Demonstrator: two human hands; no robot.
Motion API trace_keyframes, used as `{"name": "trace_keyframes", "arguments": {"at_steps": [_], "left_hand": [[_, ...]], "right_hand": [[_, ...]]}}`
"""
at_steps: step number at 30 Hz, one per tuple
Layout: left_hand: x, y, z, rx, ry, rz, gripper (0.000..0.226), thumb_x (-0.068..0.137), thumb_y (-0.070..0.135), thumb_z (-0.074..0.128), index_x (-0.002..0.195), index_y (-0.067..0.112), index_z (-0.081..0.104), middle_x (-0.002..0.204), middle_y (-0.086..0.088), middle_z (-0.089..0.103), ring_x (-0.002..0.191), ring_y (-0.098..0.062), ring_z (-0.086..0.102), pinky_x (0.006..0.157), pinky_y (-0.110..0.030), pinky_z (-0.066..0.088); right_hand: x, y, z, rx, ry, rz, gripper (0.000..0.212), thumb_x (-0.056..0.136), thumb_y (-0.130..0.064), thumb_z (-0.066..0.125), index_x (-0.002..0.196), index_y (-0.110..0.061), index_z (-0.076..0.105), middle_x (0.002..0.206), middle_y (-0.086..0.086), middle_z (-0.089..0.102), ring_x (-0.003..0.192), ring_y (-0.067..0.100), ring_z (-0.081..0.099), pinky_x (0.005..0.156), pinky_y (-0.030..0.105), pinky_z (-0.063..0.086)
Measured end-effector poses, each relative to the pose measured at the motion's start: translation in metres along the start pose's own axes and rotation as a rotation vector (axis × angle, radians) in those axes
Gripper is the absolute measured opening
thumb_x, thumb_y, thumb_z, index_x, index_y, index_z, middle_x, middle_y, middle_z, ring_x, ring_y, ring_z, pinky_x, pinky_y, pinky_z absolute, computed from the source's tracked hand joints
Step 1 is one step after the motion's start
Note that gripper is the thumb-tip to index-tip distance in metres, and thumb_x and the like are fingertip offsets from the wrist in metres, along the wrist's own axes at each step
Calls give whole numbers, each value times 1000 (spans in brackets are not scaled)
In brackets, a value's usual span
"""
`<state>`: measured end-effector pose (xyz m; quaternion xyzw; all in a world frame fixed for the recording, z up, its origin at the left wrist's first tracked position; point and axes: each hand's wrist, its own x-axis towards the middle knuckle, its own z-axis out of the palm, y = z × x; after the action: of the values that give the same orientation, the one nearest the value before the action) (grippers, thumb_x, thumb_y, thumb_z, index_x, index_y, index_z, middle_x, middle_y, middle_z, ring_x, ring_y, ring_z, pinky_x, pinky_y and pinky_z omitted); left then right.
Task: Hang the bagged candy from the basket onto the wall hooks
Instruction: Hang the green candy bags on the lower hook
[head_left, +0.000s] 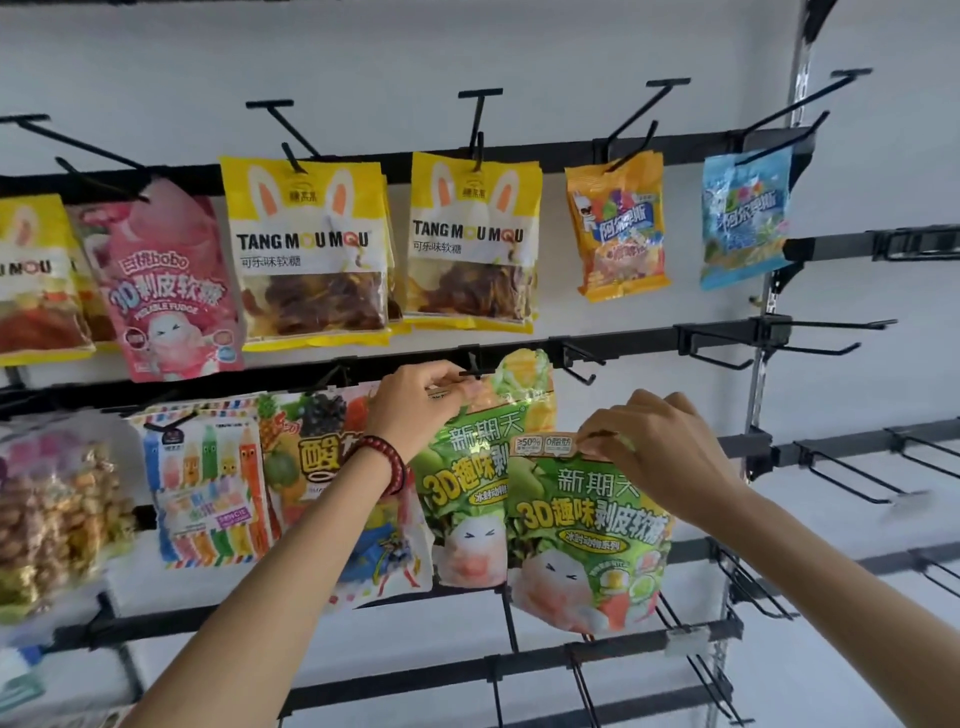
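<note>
Two green candy bags are in the middle of the wall rack. My left hand (415, 400) pinches the top of the rear green bag (467, 467) right at the tip of a black wall hook (475, 370) on the second rail. My right hand (654, 447) pinches the top edge of the front green bag (587, 535), which hangs free in front of the rack, lower and to the right of that hook. The basket is out of view.
Yellow bags (311, 249), a pink bag (166, 291), an orange bag (618, 234) and a blue bag (743, 213) hang on the top rail. More bags (208, 483) hang at lower left. Bare hooks (576, 358) stick out to the right and below.
</note>
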<state>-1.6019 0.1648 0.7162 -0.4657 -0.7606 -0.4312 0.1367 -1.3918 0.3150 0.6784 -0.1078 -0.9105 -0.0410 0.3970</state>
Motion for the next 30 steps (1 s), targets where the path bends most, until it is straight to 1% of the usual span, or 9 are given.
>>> {"name": "trace_keyframes", "arguments": {"at_steps": [3,6,9,12,14,18,22,26,30], "left_hand": [[0,0,-4,-22,-16,-4,14,82,42,67,82,28,69,77,13,67,70,5,57,57,-5,40],[-1,-1,-4,-30,-27,-7,16,81,41,68,88,27,73,82,20,61,70,12,50,60,-3,37],[-1,-4,-5,-92,-21,16,17,78,43,70,91,32,69,79,20,64,75,13,54,68,-11,45],[-4,-6,-4,-3,-18,53,20,76,45,71,88,33,59,76,22,63,74,7,56,61,-15,42],[-5,-6,1,173,-12,108,13,80,42,67,84,32,60,87,18,66,81,-4,61,62,-23,47],[-10,-13,11,353,47,170,8,85,31,65,91,27,69,122,6,59,113,-17,51,90,-35,44],[-27,-17,9,334,229,278,35,90,47,45,90,22,70,114,1,60,108,-20,50,91,-37,40],[-47,-4,-4,222,-49,274,56,71,77,40,90,32,67,106,9,61,103,-9,39,82,-26,27],[-52,-10,-8,442,-6,477,61,64,80,48,82,28,74,113,16,64,105,-16,47,90,-35,34]], "right_hand": [[-1,-1,0,-5,0,-1,9,89,-33,61,88,-34,69,78,-20,69,76,9,54,67,29,30],[-1,-4,0,6,0,20,7,88,-34,61,90,-35,68,78,-21,68,77,8,54,69,29,29],[-1,-6,0,34,3,57,10,88,-39,60,94,-36,67,78,-17,66,78,7,53,71,28,26],[0,-8,1,68,9,89,15,87,-41,57,97,-34,66,81,-11,67,80,8,53,71,28,23],[1,-10,2,78,16,95,15,87,-41,58,97,-33,66,80,-10,67,80,8,52,72,29,24],[0,-15,2,99,35,108,14,87,-37,60,97,-31,67,82,-14,68,82,11,54,74,32,29],[3,-20,5,134,-5,128,9,87,-38,60,94,-35,65,83,-17,68,85,8,53,78,31,29],[13,-36,15,167,-73,121,8,87,-37,61,95,-35,64,88,-18,69,89,8,51,77,29,27],[23,-61,23,206,-108,65,10,87,-36,61,96,-33,64,91,-14,70,88,9,53,74,30,29]]}}
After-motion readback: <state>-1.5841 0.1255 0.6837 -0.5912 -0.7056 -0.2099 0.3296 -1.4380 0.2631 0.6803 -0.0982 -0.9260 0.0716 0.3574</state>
